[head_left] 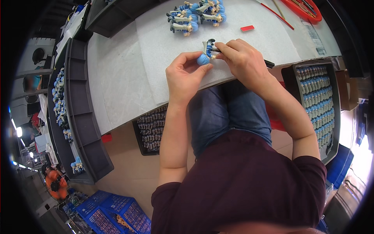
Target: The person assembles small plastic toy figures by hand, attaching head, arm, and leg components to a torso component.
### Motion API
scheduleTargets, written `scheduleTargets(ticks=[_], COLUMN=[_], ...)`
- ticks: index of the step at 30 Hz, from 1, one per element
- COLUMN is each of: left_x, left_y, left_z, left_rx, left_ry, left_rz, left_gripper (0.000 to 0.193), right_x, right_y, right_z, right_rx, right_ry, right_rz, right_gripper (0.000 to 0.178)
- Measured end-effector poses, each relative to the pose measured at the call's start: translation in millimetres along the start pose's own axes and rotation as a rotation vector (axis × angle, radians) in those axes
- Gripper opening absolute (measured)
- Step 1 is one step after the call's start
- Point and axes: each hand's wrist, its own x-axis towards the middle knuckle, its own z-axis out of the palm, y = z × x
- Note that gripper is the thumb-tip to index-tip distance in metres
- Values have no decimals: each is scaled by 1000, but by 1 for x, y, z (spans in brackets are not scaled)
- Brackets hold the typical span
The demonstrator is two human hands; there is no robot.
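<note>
A small figurine (203, 59) with light blue hair and a blue, white and black body is held over the near part of the table. My left hand (183, 76) closes its thumb and fingers around the blue-haired head. From the other side, my right hand (244, 62) pinches a slim tool, with its thin tip against the figurine's body. The tool's dark handle end (269, 63) sticks out behind that hand; its exact kind is hidden by the fingers. Farther back lies a group of similar figurines (183, 19), most of them on their sides.
A small red block (247, 28) and thin red stick (277, 16) lie on the white sheet, near a red round tray (306, 9). Grey compartment trays (83, 113) border the left. Filled trays of figure parts stand below right (317, 101) and under the table (150, 130).
</note>
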Motion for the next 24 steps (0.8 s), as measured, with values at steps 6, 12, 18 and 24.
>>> scheduleTargets(ticks=[6, 12, 18, 24], left_x=[0, 0, 0, 0], left_y=[1, -2, -3, -10], left_z=[1, -2, 0, -2], left_rx=[-11, -3, -38, -91], left_ry=[-2, -1, -8, 8], left_rz=[-4, 9, 9, -3], left_gripper=[30, 30, 29, 31], right_x=[0, 3, 2, 5], right_y=[4, 1, 1, 10], right_z=[1, 0, -2, -8], right_rx=[41, 45, 36, 46], right_ry=[11, -4, -8, 10], right_rz=[-38, -25, -22, -26], right_gripper=[19, 18, 19, 19])
